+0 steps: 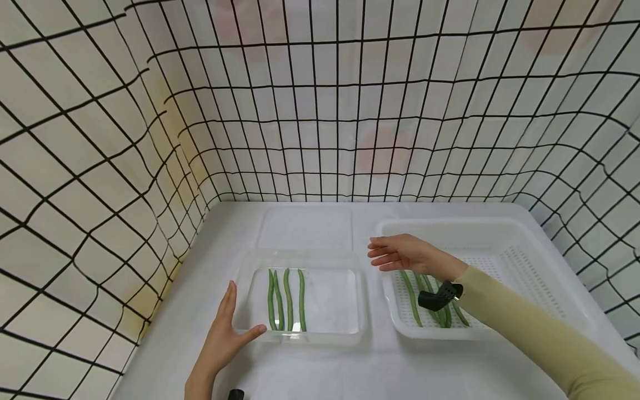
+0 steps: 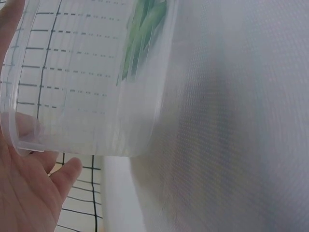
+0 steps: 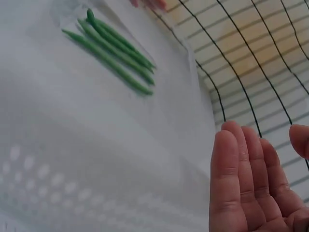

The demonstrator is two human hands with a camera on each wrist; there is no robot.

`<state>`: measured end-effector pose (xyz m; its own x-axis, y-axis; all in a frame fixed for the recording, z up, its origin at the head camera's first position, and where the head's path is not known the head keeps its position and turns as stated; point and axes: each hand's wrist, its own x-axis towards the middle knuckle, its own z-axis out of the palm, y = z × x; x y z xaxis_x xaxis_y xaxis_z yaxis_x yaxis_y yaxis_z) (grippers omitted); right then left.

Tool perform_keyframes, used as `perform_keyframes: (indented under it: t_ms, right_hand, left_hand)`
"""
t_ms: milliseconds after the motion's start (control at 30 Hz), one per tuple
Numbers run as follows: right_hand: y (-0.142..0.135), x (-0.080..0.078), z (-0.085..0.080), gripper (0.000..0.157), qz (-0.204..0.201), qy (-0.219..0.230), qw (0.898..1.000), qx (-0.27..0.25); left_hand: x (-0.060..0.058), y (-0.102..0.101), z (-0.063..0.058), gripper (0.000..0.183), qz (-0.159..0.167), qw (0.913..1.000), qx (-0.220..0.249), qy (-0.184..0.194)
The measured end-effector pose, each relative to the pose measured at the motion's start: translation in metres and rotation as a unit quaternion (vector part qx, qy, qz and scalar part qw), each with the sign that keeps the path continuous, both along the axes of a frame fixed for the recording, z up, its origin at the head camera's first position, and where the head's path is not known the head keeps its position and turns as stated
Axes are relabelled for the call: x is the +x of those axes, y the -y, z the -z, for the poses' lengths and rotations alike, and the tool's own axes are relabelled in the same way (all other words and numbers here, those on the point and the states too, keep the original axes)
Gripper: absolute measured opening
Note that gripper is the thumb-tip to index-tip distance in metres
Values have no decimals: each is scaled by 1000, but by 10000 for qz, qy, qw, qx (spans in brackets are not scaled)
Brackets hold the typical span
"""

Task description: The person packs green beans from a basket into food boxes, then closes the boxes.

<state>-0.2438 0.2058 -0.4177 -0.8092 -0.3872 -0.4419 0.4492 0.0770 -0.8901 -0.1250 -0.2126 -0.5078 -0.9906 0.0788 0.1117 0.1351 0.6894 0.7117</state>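
Several green beans (image 1: 288,300) lie side by side, lengthwise, in the left part of a clear plastic container (image 1: 361,311). My left hand (image 1: 220,339) is at the container's front left corner, thumb and fingers spread and straight; in the left wrist view the hand (image 2: 26,188) is against the clear wall (image 2: 72,125). Over the left rim of a white perforated basket (image 1: 450,223) hovers my right hand (image 1: 402,253), fingers extended and holding nothing. More green beans (image 1: 411,300) lie in the basket's left part, partly hidden by the right wrist.
Behind the container a faint flat rectangular sheet or lid (image 1: 305,228) lies on the white tabletop (image 1: 320,369). Black wire grid panels (image 1: 337,119) enclose the back and both sides. A black wrist device (image 1: 440,297) sits on the right wrist above the basket.
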Motion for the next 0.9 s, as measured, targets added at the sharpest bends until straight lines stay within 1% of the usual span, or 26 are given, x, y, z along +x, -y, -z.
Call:
perform_keyframes:
  t_ms: [133,233,333,400,433,533,567,600,633,667,733,767,900]
  right_hand:
    - [-27,0,2,56,268,-5,9995,157]
    - [-48,2,8,56,378,64,9989,254]
    - [-69,5,18,50,493,217,9980,344]
    - [-84,6,26,42,613,362,9967,393]
    - [-90,7,30,43,652,393,9961,453]
    - [-109,10,41,32,805,588,9938,501]
    - [-114,11,44,31,847,624,9930,533]
    - [-119,12,47,33,874,650,9925,554]
    - [-123,13,50,32,925,674,9916,606]
    - [-128,14,53,28,972,711,9907,634]
    - [-134,15,59,28,1046,748,9889,748]
    - [-136,16,61,29,1074,747,9880,819]
    - [-143,18,70,26,1192,790,9831,1144]
  left_hand:
    - [1,0,0,119,-15,10000,-6,-23]
    - [0,0,0,118,-2,10000,-8,-26]
    - [0,0,-1,119,6,10000,-5,-19]
    - [0,0,-1,119,-3,10000,-13,8]
    - [0,0,-1,119,-3,10000,-6,15]
    - [0,0,-2,119,-9,10000,4,47]
    - [0,0,-2,119,-4,10000,6,47]
    - [0,0,-2,119,3,10000,13,40]
    - [0,0,-2,119,9,10000,17,30]
    - [0,0,-2,120,10,10000,20,31]
    - [0,1,-2,120,2,10000,31,30]
    - [0,1,-1,120,-3,10000,38,35]
    - [0,1,0,120,-24,10000,52,55]
